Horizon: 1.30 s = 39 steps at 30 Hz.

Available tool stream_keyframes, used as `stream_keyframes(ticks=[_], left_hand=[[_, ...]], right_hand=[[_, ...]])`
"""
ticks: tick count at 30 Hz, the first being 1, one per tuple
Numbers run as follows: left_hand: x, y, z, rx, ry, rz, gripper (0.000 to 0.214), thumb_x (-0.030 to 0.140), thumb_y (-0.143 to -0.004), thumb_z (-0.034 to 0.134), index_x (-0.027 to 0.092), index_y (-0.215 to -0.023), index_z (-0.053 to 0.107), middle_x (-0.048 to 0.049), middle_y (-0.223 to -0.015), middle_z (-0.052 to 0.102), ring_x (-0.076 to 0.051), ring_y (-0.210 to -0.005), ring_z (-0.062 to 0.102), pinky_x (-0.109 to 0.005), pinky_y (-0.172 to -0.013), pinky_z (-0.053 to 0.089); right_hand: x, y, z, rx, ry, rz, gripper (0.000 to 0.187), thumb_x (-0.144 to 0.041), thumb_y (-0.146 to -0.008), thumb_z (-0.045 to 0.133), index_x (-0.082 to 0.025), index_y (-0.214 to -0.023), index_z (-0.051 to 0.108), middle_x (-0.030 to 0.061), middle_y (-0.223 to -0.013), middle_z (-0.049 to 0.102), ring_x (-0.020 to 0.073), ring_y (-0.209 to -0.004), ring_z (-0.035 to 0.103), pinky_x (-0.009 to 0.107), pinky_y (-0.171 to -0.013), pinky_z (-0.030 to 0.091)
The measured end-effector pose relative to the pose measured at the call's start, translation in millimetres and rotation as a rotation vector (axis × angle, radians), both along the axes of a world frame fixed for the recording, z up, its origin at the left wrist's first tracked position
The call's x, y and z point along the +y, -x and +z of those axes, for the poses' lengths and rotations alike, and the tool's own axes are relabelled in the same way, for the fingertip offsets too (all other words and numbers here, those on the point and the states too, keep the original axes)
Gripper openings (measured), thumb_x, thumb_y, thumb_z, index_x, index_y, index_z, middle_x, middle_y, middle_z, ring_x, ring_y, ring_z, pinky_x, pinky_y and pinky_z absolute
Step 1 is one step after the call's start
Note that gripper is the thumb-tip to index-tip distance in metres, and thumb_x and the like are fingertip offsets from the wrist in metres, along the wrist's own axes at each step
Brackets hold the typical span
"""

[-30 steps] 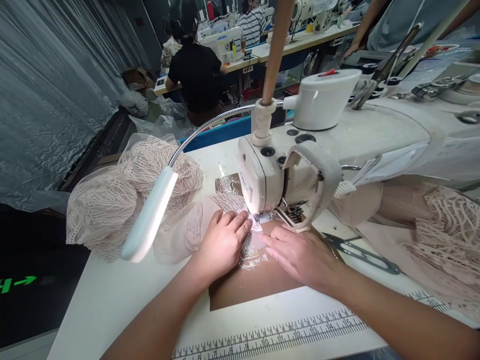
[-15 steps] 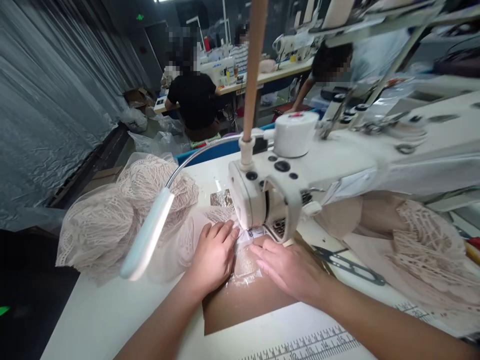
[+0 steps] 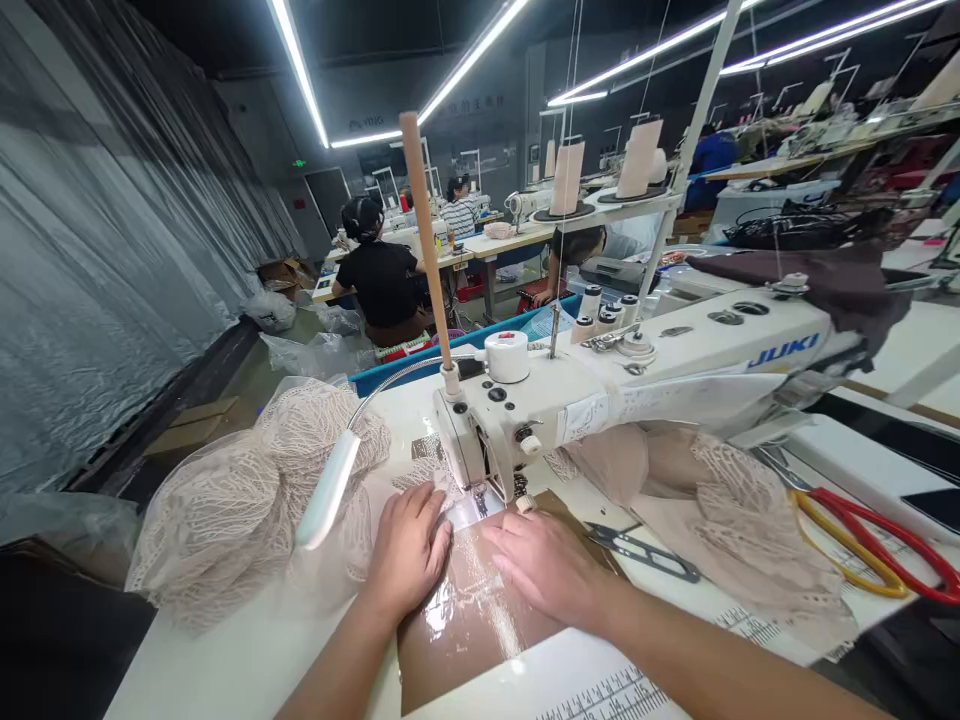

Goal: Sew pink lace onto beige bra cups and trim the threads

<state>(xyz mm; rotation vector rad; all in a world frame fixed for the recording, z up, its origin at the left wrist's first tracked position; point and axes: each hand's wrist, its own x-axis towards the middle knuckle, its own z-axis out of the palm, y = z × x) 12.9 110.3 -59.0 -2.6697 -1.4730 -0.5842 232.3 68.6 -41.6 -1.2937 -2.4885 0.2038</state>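
Factory sewing floor under strip lights; a white worktable (image 3: 225,650) bears a white industrial sewing machine (image 3: 637,385). A pale, sheer fabric strip (image 3: 466,508) lies on a glossy brown sheet (image 3: 465,630) at the needle, between the left hand (image 3: 409,550) and right hand (image 3: 547,570). Both hands lie flat, fingers extended, pressing down and clasping nothing. The strip looks light, limp and apt to slide on the gloss; flat fingertip pressure near its edges suits it best. Count: one strip; two beige lace heaps, left (image 3: 225,510) and right (image 3: 720,510); one black thread snip (image 3: 645,553); one pair of red-and-yellow-handled scissors (image 3: 862,530).
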Motion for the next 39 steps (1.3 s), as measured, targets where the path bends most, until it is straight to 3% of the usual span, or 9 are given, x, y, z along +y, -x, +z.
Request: stream_keyframes(ticks=[5,9,14,20,23,26,30,34,39], left_hand=[[6,9,2.5,-0.110,0.066,0.043,0.032,0.017,-0.085,0.043,0.016,-0.109,0.064,-0.0119,-0.116,0.064,-0.027,-0.106,0.057,-0.050,-0.093,0.046],[-2,14,17.7,-0.234,0.218,0.036,0.027,0.016,-0.084,0.042,0.017,-0.094,0.067,-0.0108,-0.108,0.066,-0.025,-0.103,0.059,-0.046,-0.092,0.048],[-39,2,45.2,-0.287,0.397,-0.195,0.025,0.017,-0.087,0.041,0.020,-0.088,0.066,-0.0096,-0.113,0.063,-0.022,-0.110,0.055,-0.040,-0.096,0.047],[-68,-17,57.2,-0.207,0.550,-0.377,0.031,0.031,-0.083,0.058,0.026,-0.113,0.062,-0.0074,-0.135,0.050,-0.024,-0.129,0.042,-0.041,-0.104,0.042],[-55,-11,56.3,-0.273,0.524,-0.282,0.051,0.037,-0.080,0.063,0.025,-0.129,0.052,-0.0099,-0.142,0.043,-0.027,-0.131,0.040,-0.045,-0.108,0.037],[-33,4,50.7,-0.326,0.484,-0.081,0.061,0.040,-0.077,0.066,0.022,-0.132,0.049,-0.0121,-0.142,0.043,-0.030,-0.130,0.040,-0.049,-0.108,0.033],[-16,22,38.1,-0.430,0.711,0.067,0.071,0.039,-0.072,0.071,0.016,-0.134,0.046,-0.0146,-0.132,0.054,-0.029,-0.117,0.053,-0.042,-0.099,0.042],[-16,24,30.9,-0.649,0.896,0.079,0.066,0.032,-0.072,0.071,0.012,-0.130,0.049,-0.0137,-0.120,0.061,-0.026,-0.107,0.058,-0.037,-0.092,0.045],[-19,16,27.9,-0.888,1.015,0.009,0.041,0.035,-0.070,0.073,0.011,-0.101,0.063,-0.0076,-0.094,0.064,-0.018,-0.083,0.060,-0.026,-0.071,0.046]], right_hand=[[-2,-1,0.3,0.022,-0.025,0.011,0.014,-0.013,-0.085,0.046,-0.018,-0.087,0.059,0.0027,-0.084,0.061,0.0165,-0.076,0.053,0.029,-0.070,0.039],[-11,-16,14.7,-0.029,0.037,0.035,0.011,-0.016,-0.084,0.049,-0.019,-0.084,0.060,0.0035,-0.082,0.060,0.0185,-0.077,0.056,0.030,-0.067,0.039],[-26,-58,26.0,-0.147,0.093,-0.111,0.018,-0.012,-0.083,0.047,-0.018,-0.090,0.062,0.0069,-0.085,0.063,0.0230,-0.076,0.060,0.034,-0.063,0.042],[-28,-96,-0.5,-0.321,-0.021,-0.275,0.028,0.000,-0.079,0.044,-0.014,-0.092,0.065,0.0116,-0.085,0.064,0.0271,-0.078,0.063,0.036,-0.059,0.045],[-25,-103,-11.4,-0.333,-0.104,-0.211,0.035,0.008,-0.071,0.042,-0.013,-0.088,0.065,0.0115,-0.082,0.065,0.0259,-0.074,0.062,0.035,-0.057,0.046],[-23,-108,-20.1,-0.328,-0.186,-0.153,0.039,0.009,-0.069,0.041,-0.014,-0.090,0.064,0.0130,-0.085,0.066,0.0262,-0.076,0.062,0.036,-0.062,0.047],[-20,-112,-23.1,-0.338,-0.173,-0.163,0.034,0.004,-0.074,0.042,-0.015,-0.092,0.064,0.0131,-0.084,0.066,0.0277,-0.077,0.061,0.037,-0.061,0.044],[-24,-114,-10.8,-0.309,-0.230,-0.143,0.018,-0.009,-0.085,0.047,-0.018,-0.082,0.063,0.0134,-0.079,0.067,0.0275,-0.074,0.063,0.038,-0.061,0.043],[-30,-100,1.3,0.008,-0.213,-0.092,0.023,-0.024,-0.092,0.041,-0.020,-0.106,0.058,0.0100,-0.096,0.070,0.0243,-0.084,0.066,0.035,-0.070,0.049]])
